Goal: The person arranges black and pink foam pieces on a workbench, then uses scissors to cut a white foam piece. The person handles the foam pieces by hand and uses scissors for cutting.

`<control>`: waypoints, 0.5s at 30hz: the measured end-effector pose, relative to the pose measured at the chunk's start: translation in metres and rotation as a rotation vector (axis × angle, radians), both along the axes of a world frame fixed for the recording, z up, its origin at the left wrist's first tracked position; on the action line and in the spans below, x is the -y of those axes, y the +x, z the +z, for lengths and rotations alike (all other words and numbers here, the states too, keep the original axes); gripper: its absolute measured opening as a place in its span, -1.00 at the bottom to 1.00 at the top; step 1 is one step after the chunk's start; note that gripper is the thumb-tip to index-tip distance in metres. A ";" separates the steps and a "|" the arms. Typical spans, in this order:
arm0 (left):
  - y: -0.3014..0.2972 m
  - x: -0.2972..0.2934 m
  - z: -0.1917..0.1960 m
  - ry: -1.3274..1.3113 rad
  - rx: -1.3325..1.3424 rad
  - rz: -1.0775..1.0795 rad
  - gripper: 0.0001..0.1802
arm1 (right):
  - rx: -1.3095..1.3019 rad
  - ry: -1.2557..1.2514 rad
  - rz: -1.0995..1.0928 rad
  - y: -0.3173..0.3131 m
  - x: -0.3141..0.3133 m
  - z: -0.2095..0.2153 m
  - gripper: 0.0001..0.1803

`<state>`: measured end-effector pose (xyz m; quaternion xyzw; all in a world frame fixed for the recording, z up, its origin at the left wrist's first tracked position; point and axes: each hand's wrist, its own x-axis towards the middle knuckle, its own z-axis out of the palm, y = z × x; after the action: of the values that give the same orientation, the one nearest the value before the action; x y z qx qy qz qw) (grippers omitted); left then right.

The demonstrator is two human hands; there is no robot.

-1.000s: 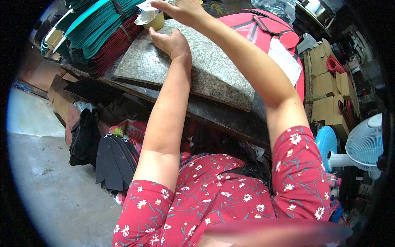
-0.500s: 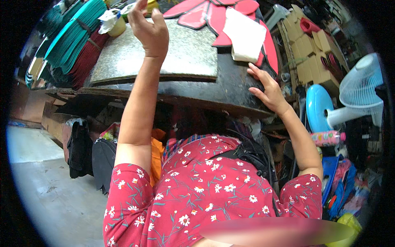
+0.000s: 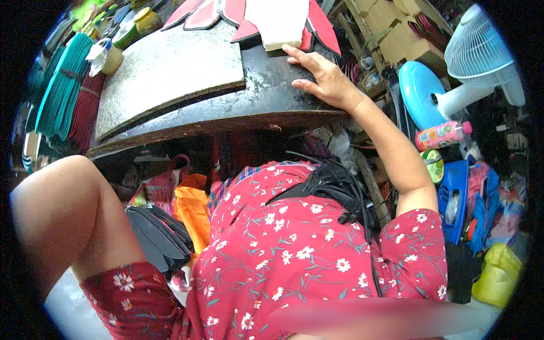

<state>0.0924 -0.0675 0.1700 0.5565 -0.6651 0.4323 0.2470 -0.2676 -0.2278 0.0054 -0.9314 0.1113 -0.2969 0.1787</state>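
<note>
Left arm has swung down out of view; the right hand (image 3: 323, 79) has stayed planted on the bench.
Its fingers lie spread and flat on the dark worn wooden worktop (image 3: 266, 102), probably for support, fingertips just beside the white foam block (image 3: 280, 22) on red cut sheets (image 3: 226, 11). The grey stone slab (image 3: 170, 68) lies untouched; the left hand's state cannot be told.

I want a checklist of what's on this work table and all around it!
Surface: dark worn workbench, with a grey stone slab lying on it.
Job's things: white foam block on red cut-out sheets.
Clutter: green and red sheet stacks, yellow jar.
Grips: right hand flat on the bench, empty; left hand out of view.
Cables: nothing seen.
Surroundings: white fan, blue round lid, cardboard boxes.
</note>
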 end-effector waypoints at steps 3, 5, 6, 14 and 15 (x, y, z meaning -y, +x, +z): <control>0.003 -0.002 -0.003 0.028 0.006 -0.003 -0.56 | -0.028 0.045 -0.019 0.000 0.005 -0.003 -0.23; 0.005 -0.006 -0.005 0.025 0.021 -0.012 -0.56 | -0.038 0.053 -0.007 0.000 0.007 -0.004 -0.24; 0.005 -0.008 -0.006 0.024 0.019 -0.017 -0.56 | -0.042 0.046 -0.004 0.000 0.007 -0.005 -0.24; -0.012 -0.015 -0.006 0.021 0.036 -0.020 -0.56 | -0.007 0.137 -0.049 0.001 0.007 -0.006 -0.26; -0.012 -0.013 -0.006 0.025 0.047 -0.023 -0.56 | 0.002 0.155 -0.046 0.004 0.007 -0.007 -0.26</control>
<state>0.0801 -0.0541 0.1642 0.5415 -0.6825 0.4340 0.2293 -0.2640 -0.2352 -0.0020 -0.9116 0.1551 -0.2925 0.2435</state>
